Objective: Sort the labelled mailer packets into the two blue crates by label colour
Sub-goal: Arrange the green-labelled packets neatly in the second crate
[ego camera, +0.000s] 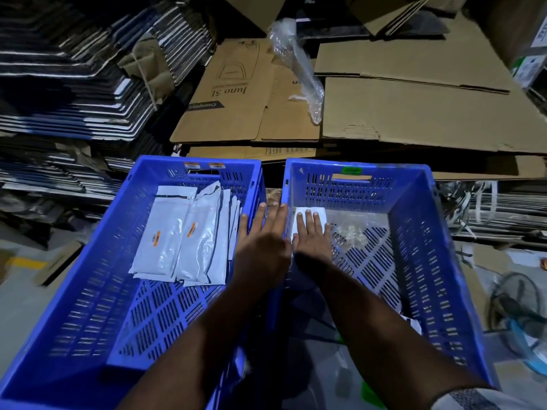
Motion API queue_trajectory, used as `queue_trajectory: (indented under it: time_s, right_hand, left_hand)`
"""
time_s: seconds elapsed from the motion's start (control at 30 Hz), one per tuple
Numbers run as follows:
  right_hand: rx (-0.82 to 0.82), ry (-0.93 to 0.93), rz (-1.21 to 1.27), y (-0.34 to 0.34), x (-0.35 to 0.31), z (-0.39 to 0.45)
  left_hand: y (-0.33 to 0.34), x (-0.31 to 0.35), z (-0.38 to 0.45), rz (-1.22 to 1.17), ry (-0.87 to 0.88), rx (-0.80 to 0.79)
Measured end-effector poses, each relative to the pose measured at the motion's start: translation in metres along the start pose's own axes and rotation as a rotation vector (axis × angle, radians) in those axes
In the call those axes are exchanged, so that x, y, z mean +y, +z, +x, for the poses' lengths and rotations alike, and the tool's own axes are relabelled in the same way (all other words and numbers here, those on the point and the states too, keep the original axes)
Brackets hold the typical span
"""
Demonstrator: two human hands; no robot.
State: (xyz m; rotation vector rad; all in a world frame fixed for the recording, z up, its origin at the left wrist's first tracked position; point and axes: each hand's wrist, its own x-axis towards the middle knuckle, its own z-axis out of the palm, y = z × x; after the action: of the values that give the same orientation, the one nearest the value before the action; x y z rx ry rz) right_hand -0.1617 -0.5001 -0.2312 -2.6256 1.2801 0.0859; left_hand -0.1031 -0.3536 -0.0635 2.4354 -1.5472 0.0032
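Two blue crates fill the lower half of the frame, side by side: the left crate [88,291] carries two orange labels [204,165] on its far rim, and the right crate [429,261] carries a green label [351,170] on its far rim. In the left crate, toward its far right, lies a heap of white packets [183,232], overlapping, with orange labels showing on the two top ones. The left hand [262,235] reaches across the centre of the frame, fingers straight and spread, over the two crates' adjoining walls; whether it touches them cannot be told. The right hand [313,235] lies flat inside the right crate near its left wall, fingers straight and together, pressing down on a white packet [310,214] whose far edge shows beyond the fingertips; its label is hidden under the hand. Just right of that packet a clear plastic bag [355,229] lies on the crate floor. The forearms cover much of the near half of the right crate, where only a white scrap [414,324] shows at the right arm's edge. Behind the crates, flattened cardboard boxes [414,113] are stacked across the upper right, with a crumpled strip of clear plastic wrap [296,60] lying over them. Piles of dark flattened sheets [74,84] fill the upper left. At the right edge lies a fan [521,315], partly cut off.
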Motion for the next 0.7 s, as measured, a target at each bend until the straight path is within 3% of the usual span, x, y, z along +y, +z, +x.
queue_trajectory:
  time_s: [0.27, 0.43, 0.57, 0.7]
  right_hand:
    - [-0.087, -0.045, 0.054, -0.012, 0.005, 0.002]
    - [0.02, 0.035, 0.131, -0.011, 0.01, -0.036]
    - [-0.031, -0.057, 0.067, 0.007, 0.005, -0.055]
    - [-0.039, -0.032, 0.059, 0.017, 0.003, -0.054]
  left_hand:
    - [0.0, 0.0, -0.003, 0.022, 0.039, 0.007]
    - [0.007, -0.005, -0.002, 0.002, 0.048, 0.021]
    - [0.009, -0.008, -0.004, -0.039, 0.065, 0.014]
    - [0.013, -0.011, -0.005, -0.061, 0.068, 0.025]
